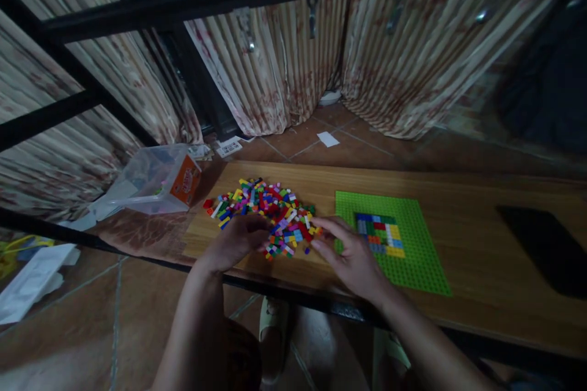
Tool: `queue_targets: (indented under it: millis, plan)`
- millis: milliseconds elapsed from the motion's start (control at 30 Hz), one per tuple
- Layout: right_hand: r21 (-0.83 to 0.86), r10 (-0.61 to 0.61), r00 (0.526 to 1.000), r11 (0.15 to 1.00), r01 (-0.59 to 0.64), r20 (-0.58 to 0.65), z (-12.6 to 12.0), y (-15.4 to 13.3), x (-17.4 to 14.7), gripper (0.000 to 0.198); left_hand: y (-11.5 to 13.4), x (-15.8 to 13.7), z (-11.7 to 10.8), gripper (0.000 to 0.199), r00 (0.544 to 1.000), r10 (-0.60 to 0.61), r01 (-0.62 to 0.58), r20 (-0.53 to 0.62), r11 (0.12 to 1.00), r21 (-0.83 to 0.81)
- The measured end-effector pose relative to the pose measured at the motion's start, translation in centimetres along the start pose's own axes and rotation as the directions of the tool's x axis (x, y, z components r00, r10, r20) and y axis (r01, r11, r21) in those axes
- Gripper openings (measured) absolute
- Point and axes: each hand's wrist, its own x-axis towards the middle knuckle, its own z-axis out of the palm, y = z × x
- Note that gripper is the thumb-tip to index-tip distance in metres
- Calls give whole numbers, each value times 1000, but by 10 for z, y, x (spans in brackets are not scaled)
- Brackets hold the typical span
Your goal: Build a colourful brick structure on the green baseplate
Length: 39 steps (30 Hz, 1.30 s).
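Observation:
A loose pile of small coloured toy bricks (263, 198) lies on the wooden tabletop. My left hand (241, 238) is at the near left side of the pile, its fingers curled inward and closed; whatever they may hold is hidden. At the pile's right edge my right hand (351, 256) has thumb and fingers apart, with small orange and yellow bricks close to the fingertips. To the right of that hand lies a green studded baseplate (419, 256). On it sits a square arrangement of bricks (378, 235) in blue, green, red, white, orange and yellow.
A clear plastic box (156, 180) with an orange label stands beyond the table's left end. A dark flat rectangular object (545, 250) lies on the right of the wooden table (472, 220). Striped curtains (275, 73) and a black metal frame (183, 3) are behind.

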Motion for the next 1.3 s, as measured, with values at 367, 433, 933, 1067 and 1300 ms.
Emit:
queue_targets:
  millis: [367,433,933,1067,1300]
  plan:
    - [-75,-124,992,989,125,16,19,10,7,28,20,8,38,27,978,20,-12,208,999,-37]
    - [-93,-131,991,987,133,24,18,10,7,25,21,8,41,31,976,24,-11,216,998,-61]
    - [52,-18,996,998,22,-89,17,7,5,19,21,12,54,18,984,40,-21,175,994,-111]
    - [503,269,948,851,-151,-171,17,7,11,16,22,14,59,20,997,-18,36,69,963,-266]
    - [940,461,872,196,-279,163,12,3,15,24,26,13,71,30,997,-81,73,14,782,-619]
